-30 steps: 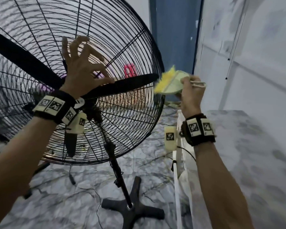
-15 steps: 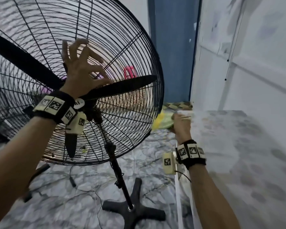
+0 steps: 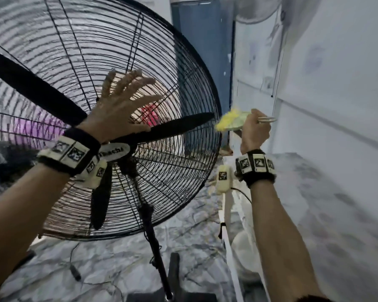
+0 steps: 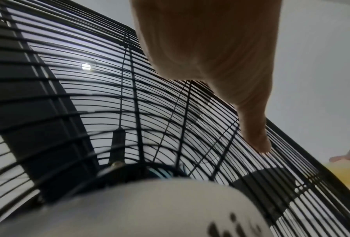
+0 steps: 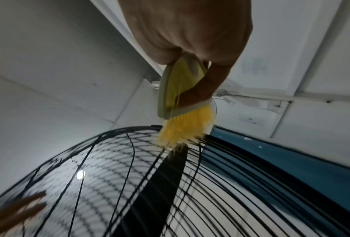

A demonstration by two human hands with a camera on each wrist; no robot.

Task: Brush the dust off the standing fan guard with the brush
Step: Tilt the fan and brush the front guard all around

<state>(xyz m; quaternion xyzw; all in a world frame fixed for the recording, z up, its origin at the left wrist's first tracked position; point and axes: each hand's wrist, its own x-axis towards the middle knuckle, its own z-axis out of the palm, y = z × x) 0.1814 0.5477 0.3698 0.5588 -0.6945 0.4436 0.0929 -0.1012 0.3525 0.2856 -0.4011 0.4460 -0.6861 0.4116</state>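
1. Gripping the brush (image 3: pixel 231 120), your right hand (image 3: pixel 254 131) has its fingers curled round the handle — the yellow bristles (image 5: pixel 180 133) touch the guard (image 3: pixel 177 68) at its right rim.
2. Your left hand (image 3: pixel 120 107) lies flat against the guard's front wires, fingers straight and spread, holding nothing.
3. One black blade (image 3: pixel 172 127) sits behind the wires — pointing toward the brush.

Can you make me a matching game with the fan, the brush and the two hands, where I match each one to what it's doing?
Things:
1. left hand
2. right hand
3. brush
4. fan blades

What they do:
A. yellow bristles touching the guard's rim
B. sit inside the black wire guard
C. grips the brush
D. open fingers resting on the guard

Pairs: 1-D, 2-C, 3-A, 4-B
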